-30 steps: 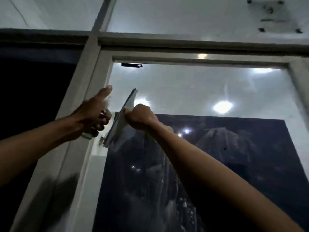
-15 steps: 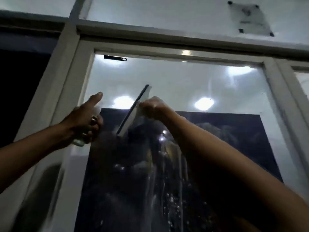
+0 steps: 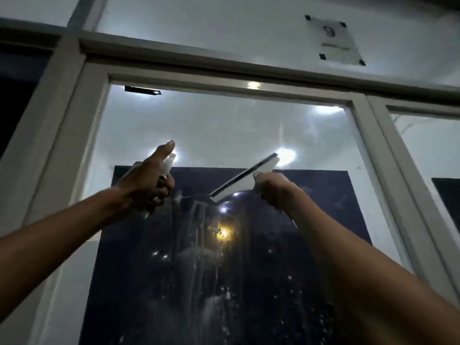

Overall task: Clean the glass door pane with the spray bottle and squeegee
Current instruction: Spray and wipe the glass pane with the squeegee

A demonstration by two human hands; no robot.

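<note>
Overhead, a glass door pane (image 3: 249,125) fills the view, set in a pale door frame (image 3: 82,100) and seen from below. Both bare arms reach up toward it.

The left hand (image 3: 146,183) grips a small clear spray bottle (image 3: 167,163), fingers (image 3: 163,192) curled round its neck and body, thumb raised straight up past the nozzle. The bottle hangs just in front of the glass, left of centre.

The right hand (image 3: 276,190) holds a white squeegee (image 3: 245,179), its fingers wrapped round the handle, which is mostly hidden in the fist. The blade is tilted, lower end left, upper end right, and seems to lie against the pane at mid height.

Below the blade, streaks and droplets of liquid (image 3: 199,245) run down the dark lower glass.

The squeegee looks light and stiff with a soft rubber edge; it is probably best held by the handle so the whole edge presses evenly. The bottle appears light, likely slick when wet, and suits a grip at the neck. Being glass, the pane is rigid yet fragile and slippery while wet.
</note>
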